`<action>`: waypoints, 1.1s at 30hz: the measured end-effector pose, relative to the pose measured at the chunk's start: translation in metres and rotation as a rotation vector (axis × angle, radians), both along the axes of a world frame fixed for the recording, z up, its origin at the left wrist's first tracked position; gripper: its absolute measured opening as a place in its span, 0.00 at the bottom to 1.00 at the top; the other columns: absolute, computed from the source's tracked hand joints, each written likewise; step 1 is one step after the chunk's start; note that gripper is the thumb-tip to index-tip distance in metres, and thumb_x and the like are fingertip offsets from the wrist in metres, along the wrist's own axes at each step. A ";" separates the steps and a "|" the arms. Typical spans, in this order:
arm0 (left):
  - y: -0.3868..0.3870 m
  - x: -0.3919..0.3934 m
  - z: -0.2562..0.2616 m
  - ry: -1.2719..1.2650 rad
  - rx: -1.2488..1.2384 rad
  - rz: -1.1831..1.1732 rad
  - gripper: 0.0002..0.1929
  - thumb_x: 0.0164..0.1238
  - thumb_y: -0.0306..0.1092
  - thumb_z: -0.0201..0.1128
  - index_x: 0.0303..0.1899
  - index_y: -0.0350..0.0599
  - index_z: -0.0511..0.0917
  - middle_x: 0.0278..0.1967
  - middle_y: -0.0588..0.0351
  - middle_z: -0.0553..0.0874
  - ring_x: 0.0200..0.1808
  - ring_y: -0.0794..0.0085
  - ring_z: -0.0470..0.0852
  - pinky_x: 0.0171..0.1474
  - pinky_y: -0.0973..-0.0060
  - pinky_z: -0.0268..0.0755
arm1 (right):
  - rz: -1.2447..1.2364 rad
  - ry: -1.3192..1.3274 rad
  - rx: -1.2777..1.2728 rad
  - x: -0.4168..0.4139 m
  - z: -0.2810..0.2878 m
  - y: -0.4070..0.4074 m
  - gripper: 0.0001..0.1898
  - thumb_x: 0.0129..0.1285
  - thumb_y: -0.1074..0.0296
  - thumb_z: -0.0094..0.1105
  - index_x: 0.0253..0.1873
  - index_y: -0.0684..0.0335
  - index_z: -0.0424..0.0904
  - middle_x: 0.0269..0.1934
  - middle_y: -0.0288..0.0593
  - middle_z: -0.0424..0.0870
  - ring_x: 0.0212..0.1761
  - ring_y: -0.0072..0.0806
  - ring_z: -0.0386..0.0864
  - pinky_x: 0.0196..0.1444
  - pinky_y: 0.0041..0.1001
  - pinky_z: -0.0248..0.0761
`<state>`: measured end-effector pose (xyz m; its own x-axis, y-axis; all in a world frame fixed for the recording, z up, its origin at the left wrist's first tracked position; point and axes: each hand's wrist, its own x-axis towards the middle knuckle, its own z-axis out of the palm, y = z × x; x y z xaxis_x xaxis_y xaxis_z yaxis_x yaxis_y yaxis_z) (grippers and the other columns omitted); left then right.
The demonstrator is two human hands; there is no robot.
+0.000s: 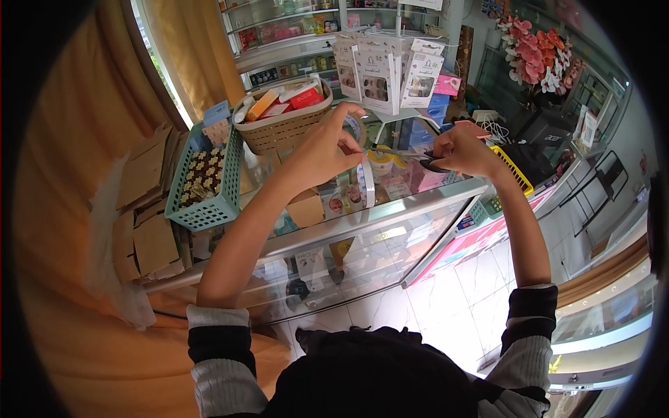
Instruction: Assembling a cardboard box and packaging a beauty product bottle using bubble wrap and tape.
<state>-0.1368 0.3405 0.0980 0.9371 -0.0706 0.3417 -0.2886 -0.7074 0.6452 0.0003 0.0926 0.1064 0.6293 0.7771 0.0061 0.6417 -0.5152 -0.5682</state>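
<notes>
Above the glass display counter [334,230], my left hand [334,143] pinches the top of a narrow white strip with printed marks [366,183], possibly tape or ribbon, which hangs down in a curve. My right hand [462,151] holds scissors [433,159] with black handles; their blades point left towards the fingertips of my left hand. Whether the blades touch the strip cannot be told. Behind my left hand a roll of tape [356,128] is partly hidden. A round tub with a yellow rim [380,159] is seen just below the blades.
A woven beige basket [282,128] of boxes and a green plastic basket [219,211] stand at the left, beside folded cardboard [154,240]. Packaged false nails [376,78] hang on a rack behind my hands. A yellow basket [515,170] lies near my right wrist.
</notes>
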 end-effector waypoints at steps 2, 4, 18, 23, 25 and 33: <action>-0.002 -0.002 0.002 0.004 -0.003 0.006 0.31 0.56 0.25 0.68 0.59 0.48 0.61 0.32 0.52 0.87 0.37 0.66 0.86 0.46 0.70 0.73 | -0.031 -0.056 0.002 0.007 -0.019 0.004 0.11 0.53 0.68 0.70 0.26 0.68 0.79 0.19 0.36 0.79 0.20 0.17 0.75 0.22 0.18 0.67; -0.005 0.001 0.001 0.021 -0.023 -0.003 0.30 0.59 0.27 0.68 0.60 0.51 0.61 0.31 0.54 0.87 0.38 0.72 0.85 0.43 0.72 0.75 | 0.043 -0.240 0.068 0.019 -0.040 0.004 0.11 0.50 0.68 0.72 0.29 0.71 0.81 0.21 0.41 0.81 0.22 0.22 0.77 0.26 0.22 0.70; -0.003 -0.002 -0.001 -0.005 -0.005 -0.001 0.31 0.58 0.27 0.68 0.61 0.50 0.61 0.31 0.53 0.87 0.38 0.70 0.86 0.42 0.72 0.75 | 0.050 -0.372 0.676 -0.032 -0.010 0.070 0.07 0.56 0.76 0.66 0.41 0.63 0.83 0.37 0.39 0.82 0.27 0.22 0.75 0.27 0.22 0.67; -0.004 0.000 -0.001 -0.003 -0.018 -0.003 0.31 0.58 0.27 0.68 0.61 0.49 0.61 0.32 0.53 0.87 0.38 0.69 0.86 0.43 0.72 0.75 | 0.174 -0.533 0.800 -0.025 -0.008 0.087 0.08 0.57 0.77 0.65 0.42 0.65 0.81 0.38 0.39 0.79 0.28 0.22 0.73 0.28 0.21 0.68; -0.003 0.000 -0.002 -0.028 0.023 -0.015 0.32 0.58 0.28 0.69 0.61 0.48 0.61 0.31 0.53 0.87 0.37 0.69 0.85 0.43 0.71 0.75 | 0.162 -0.534 0.785 -0.026 -0.008 0.088 0.07 0.58 0.78 0.64 0.42 0.66 0.81 0.39 0.39 0.79 0.29 0.23 0.75 0.28 0.21 0.69; -0.013 -0.003 0.005 0.031 -0.071 -0.003 0.34 0.57 0.28 0.70 0.63 0.50 0.60 0.31 0.54 0.87 0.36 0.70 0.85 0.46 0.72 0.74 | 0.101 -0.546 0.883 -0.039 -0.012 0.087 0.07 0.58 0.82 0.60 0.41 0.65 0.79 0.44 0.43 0.75 0.40 0.29 0.78 0.36 0.24 0.72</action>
